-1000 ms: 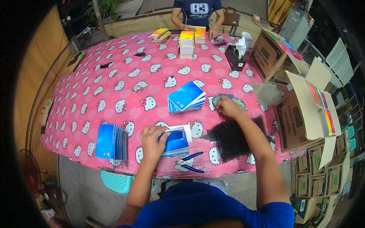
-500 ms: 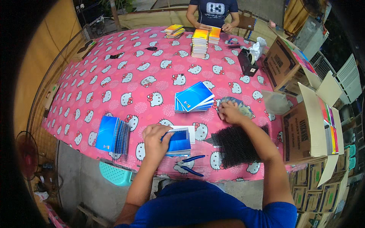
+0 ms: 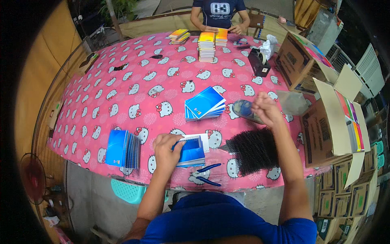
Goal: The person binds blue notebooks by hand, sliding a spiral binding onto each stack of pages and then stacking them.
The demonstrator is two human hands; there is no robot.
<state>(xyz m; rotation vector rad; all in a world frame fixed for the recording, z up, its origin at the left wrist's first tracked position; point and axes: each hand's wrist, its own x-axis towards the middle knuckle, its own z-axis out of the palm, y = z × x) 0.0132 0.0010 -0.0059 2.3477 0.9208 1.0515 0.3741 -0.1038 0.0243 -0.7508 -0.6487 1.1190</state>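
My left hand (image 3: 166,148) presses on a small stack of blue-covered notebooks (image 3: 191,151), thumb over the top one and fingers curled at its far-left edge. White sheets stick out beyond that stack. My right hand (image 3: 266,109) is raised with its fingers drawn together beside a round bluish dish (image 3: 243,109); whatever they hold is too small to make out. Below that hand lies a heap of black spiral binding coils (image 3: 254,151). Blue-handled pliers (image 3: 206,175) rest open near the table edge. Farther in sits a fanned stack of blue notebooks (image 3: 205,103).
Spiral-bound blue notebooks (image 3: 118,148) stand at the left. Open cartons (image 3: 325,132) and a tape dispenser (image 3: 259,63) line the right side. Across the table, another person (image 3: 219,14) handles orange notebooks beside a tall pile (image 3: 206,46). A turquoise stool (image 3: 128,191) stands below the front edge.
My right hand has risen from the round dish and shifted right, its fingers now bunched. My left hand keeps its place on the notebooks. The whole view has shifted slightly.
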